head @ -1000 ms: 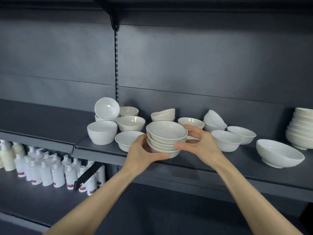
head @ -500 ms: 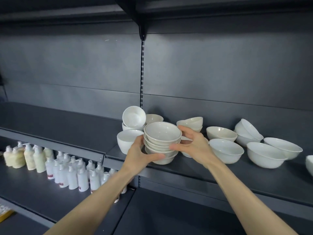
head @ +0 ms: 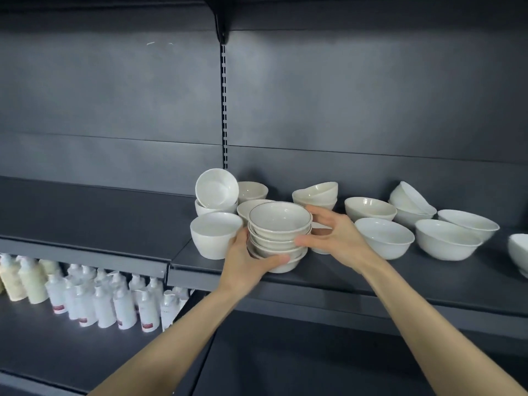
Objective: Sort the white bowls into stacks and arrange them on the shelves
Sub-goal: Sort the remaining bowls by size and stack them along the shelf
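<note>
A stack of several small white bowls with thin dark rims is held between both hands, just above the dark shelf. My left hand cups its lower left side, thumb under the bottom bowl. My right hand grips its right side. A deep white bowl stands just left of the stack. Behind it a tilted bowl rests in another. Wide white bowls sit to the right.
More loose white bowls line the back of the shelf. The left shelf section is bare. White and cream pump bottles crowd the lower left shelf. A slotted upright divides the back panel.
The view has swung to the left, so the shelf's bowls now sit further right in view. Both hands have kept hold of the stack, which sits slightly further left against the deep bowl.
</note>
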A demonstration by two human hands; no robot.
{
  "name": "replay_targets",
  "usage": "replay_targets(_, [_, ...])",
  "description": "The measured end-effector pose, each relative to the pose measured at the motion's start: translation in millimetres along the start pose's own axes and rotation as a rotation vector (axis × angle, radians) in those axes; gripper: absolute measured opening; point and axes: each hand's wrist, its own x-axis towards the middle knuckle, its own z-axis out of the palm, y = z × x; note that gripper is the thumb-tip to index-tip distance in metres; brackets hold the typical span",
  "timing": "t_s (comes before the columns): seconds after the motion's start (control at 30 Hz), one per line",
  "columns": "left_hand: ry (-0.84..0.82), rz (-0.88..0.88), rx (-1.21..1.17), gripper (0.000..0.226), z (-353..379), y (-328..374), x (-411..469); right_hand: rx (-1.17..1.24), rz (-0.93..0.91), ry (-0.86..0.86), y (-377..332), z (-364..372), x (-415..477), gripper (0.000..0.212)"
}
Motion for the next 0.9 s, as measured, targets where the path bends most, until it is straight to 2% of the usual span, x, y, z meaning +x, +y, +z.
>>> replay_targets(0.17, [-0.052,-0.008,-0.064,0.071,-1.9,-3.2,-0.8,0.006,0.017,0.035,5.2,1.9,0.3,0.042])
replay_targets(0.33, [-0.094,-0.007,-0.068,0.079,-4.2,-0.3,-4.6,0.017,0.023,0.073,3.8,8.5,-4.1,0.057])
replay_targets(0.47, [-0.124,0.039,-0.093,0.076,-4.4,0.3,-7.5,0.043,0.014,0.105,3.9,9.7,-6.4,0.061])
replay_targets(0.67, [-0.108,0.016,-0.135,0.083,-3.4,-1.0,-6.9,0.065,0.018,0.109,6.4,13.3,-12.5,0.047])
replay_targets(0.9, [-0.108,0.013,-0.147,0.083,-6.3,-2.3,-7.8,0.061,0.049,0.125,0.8,17.5,-13.0,0.053])
